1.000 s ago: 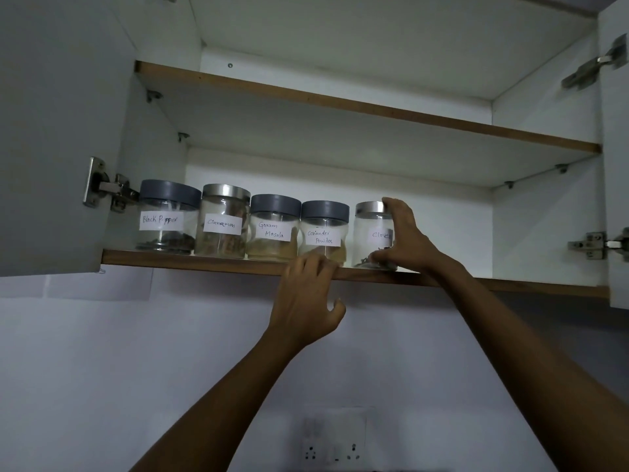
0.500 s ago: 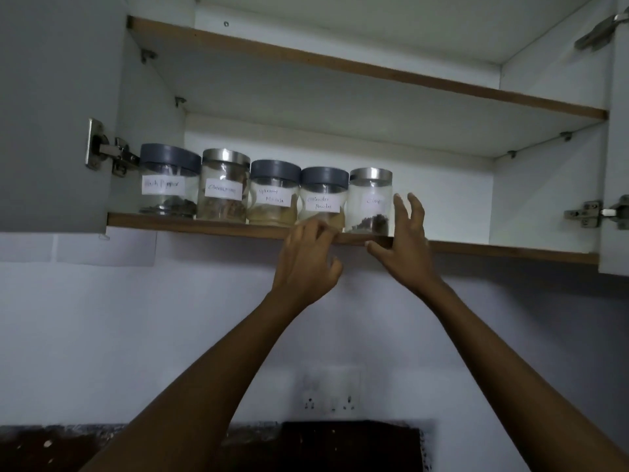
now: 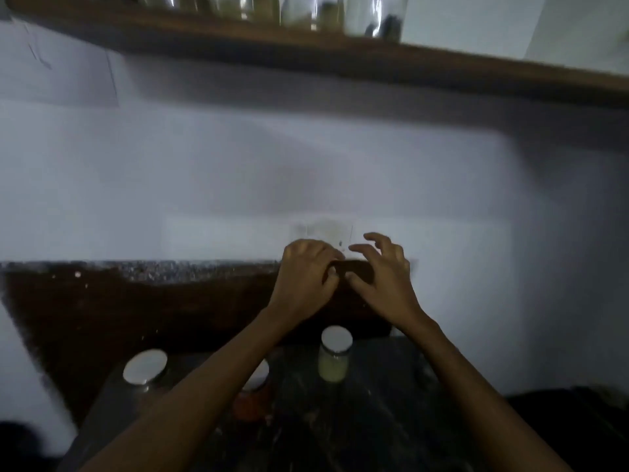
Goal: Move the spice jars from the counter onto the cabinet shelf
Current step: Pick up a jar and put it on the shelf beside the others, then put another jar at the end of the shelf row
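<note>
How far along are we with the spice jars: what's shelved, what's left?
Done: several jars on the cabinet shelf, only their bases in view. In hand: nothing; left hand and right hand are empty. Left: three on the counter: white-lidded jar, red-filled jar partly behind the left forearm, pale yellow jar.

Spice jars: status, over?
Left hand, right hand: empty, above counter. Three jars on it: left jar, red jar, pale jar. Other jars on shelf. Left forearm half hides red jar.
</note>
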The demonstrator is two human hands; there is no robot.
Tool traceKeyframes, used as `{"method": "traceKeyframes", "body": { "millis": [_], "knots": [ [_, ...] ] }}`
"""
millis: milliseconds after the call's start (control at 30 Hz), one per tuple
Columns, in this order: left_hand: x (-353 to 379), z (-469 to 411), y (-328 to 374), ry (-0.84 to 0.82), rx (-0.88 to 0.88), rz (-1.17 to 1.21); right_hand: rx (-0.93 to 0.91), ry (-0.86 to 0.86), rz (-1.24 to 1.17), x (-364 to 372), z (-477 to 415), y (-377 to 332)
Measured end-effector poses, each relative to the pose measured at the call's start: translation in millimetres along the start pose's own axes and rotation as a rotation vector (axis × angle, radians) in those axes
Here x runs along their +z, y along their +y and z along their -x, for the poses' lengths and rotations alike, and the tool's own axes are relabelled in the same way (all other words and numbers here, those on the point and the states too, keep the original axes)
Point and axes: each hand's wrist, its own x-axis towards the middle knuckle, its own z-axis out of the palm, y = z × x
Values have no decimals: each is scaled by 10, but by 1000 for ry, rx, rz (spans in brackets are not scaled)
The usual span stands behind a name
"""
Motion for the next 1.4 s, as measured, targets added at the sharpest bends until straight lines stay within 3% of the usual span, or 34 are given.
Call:
{"method": "traceKeyframes", "body": {
  "millis": [300, 733, 967, 1033, 1167, 1267, 1400],
  "knots": [
    [1056, 962, -275, -554, -289, -33, 278, -415, -57, 1178, 794, 845],
    [1736, 955, -552, -967, -357, -79, 527, -458, -349, 2162, 777, 1387],
    [1721, 1110, -566, -969, -343, 41, 666, -369, -500, 2117, 897, 1343],
    [1624, 1147, -528, -879, -325, 113, 712, -397, -529, 1979, 920, 1270],
    [1370, 1271, -485, -676, -491, 385, 745, -436, -620, 1538, 983, 1078],
    [1122, 1355, -385, -728, -471, 516, 729, -482, -631, 1207, 1053, 905],
    [756, 1549, -162, -839, -315, 588, 673, -526, -655, 856, 1162, 651]
  ]
}}
